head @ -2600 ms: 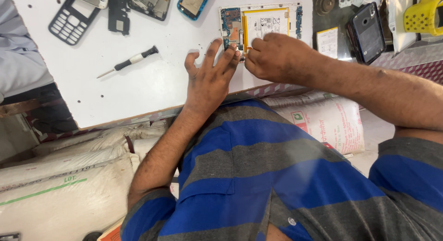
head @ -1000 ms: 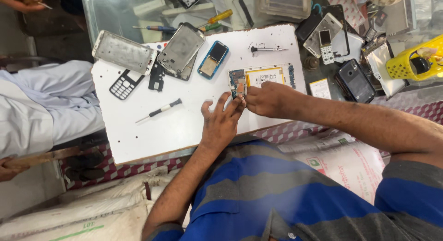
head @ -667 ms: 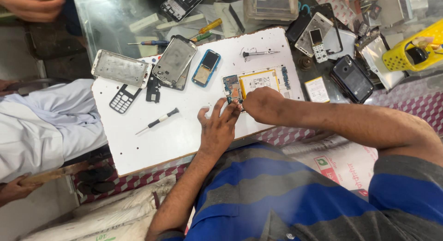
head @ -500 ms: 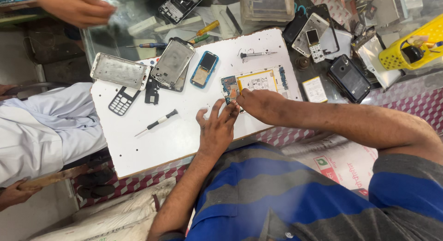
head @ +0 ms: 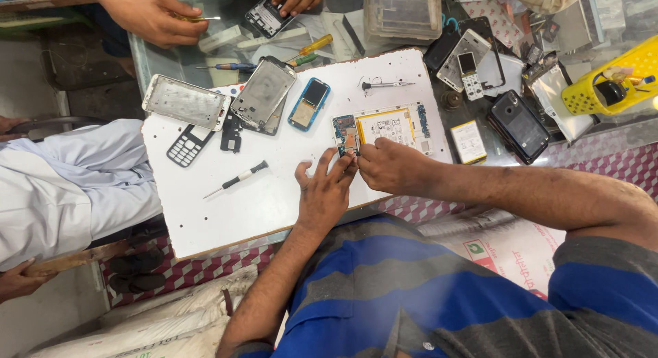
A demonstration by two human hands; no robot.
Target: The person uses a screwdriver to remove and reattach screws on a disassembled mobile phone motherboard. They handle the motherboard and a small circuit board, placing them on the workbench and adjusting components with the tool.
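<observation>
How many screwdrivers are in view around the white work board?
4 that I can tell: a black-handled screwdriver left of the left hand, a slim dark one at the board's top, and yellow-handled and blue-handled ones beyond; clutter may hide more.

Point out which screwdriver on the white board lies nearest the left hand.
The black-handled screwdriver, just left of the left hand. The other board screwdriver lies at the far edge.
</observation>
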